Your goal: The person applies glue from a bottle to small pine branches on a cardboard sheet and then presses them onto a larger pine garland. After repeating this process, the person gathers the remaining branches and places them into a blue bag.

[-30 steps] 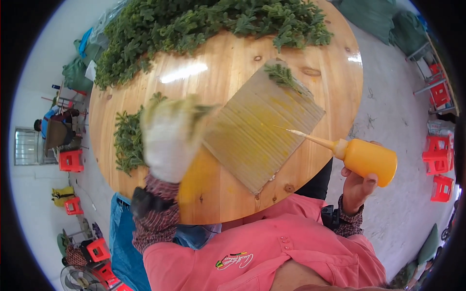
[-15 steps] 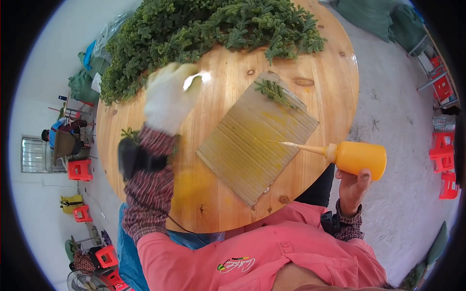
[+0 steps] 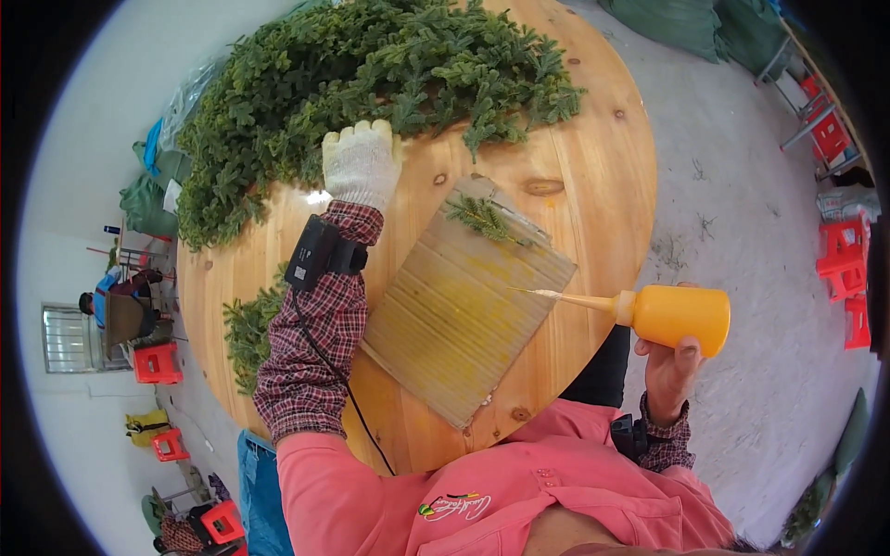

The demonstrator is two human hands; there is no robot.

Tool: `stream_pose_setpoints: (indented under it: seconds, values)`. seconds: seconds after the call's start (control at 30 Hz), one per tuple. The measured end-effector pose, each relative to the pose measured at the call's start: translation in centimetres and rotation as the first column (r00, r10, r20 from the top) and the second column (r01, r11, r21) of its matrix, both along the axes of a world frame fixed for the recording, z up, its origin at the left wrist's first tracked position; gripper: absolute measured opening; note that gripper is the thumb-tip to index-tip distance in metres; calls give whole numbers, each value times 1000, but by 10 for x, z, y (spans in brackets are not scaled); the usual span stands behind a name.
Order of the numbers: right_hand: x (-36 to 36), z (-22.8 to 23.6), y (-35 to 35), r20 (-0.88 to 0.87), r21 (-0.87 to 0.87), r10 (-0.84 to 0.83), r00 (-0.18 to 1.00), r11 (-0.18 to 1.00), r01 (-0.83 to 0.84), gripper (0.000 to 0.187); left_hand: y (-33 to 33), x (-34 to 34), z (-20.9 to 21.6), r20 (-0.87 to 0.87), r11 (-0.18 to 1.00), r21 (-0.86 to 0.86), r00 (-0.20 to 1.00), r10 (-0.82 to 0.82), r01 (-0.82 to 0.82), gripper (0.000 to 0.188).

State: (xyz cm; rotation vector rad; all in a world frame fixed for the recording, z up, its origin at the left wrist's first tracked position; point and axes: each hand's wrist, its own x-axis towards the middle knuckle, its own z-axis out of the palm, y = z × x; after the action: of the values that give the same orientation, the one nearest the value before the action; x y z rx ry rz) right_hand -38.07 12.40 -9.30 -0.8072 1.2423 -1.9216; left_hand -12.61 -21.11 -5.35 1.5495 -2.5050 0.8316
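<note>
My left hand (image 3: 362,165), in a white knit glove, is at the near edge of a big heap of green artificial fir sprigs (image 3: 352,74). Its fingers are curled, and whatever they may hold is hidden. Off the table's right edge, my bare right hand (image 3: 669,371) grips an orange-yellow squeeze bottle (image 3: 681,315). The bottle lies sideways, its long thin nozzle pointing left over a corrugated cardboard sheet (image 3: 454,324) smudged with yellow. One fir sprig (image 3: 482,219) rests on the sheet's far part.
All this lies on a round wooden table (image 3: 603,167). More sprigs (image 3: 248,338) sit at its left, beside my forearm. Red stools (image 3: 158,363) stand on both sides of the room, and a person (image 3: 116,292) is at the far left. Green sacks (image 3: 672,23) lie beyond the table.
My left hand has moved slightly right and its fingers have curled at the heap's edge. The smaller group of sprigs shows more beside my forearm. The view has shifted a little; the bottle stays held.
</note>
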Motion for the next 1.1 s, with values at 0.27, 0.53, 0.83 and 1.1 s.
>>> stream_pose_setpoints:
  seconds: [0.27,0.53,0.83,1.1]
  values:
    - [1,3,-4,41,-34,-20,999,999,21,77,72,25,34,-173,983,-88,969,-174,161,19]
    - [13,9,-4,0,-43,19,1000,999,-19,74,217,40,48,-205,958,263,977,-64,118,22]
    - [34,11,0,-113,-29,88,990,995,-92,82,248,61,44,-500,826,382,844,-192,414,26]
    - [52,18,4,-468,-37,98,878,991,-130,83,222,61,3,-386,898,301,902,-193,321,63]
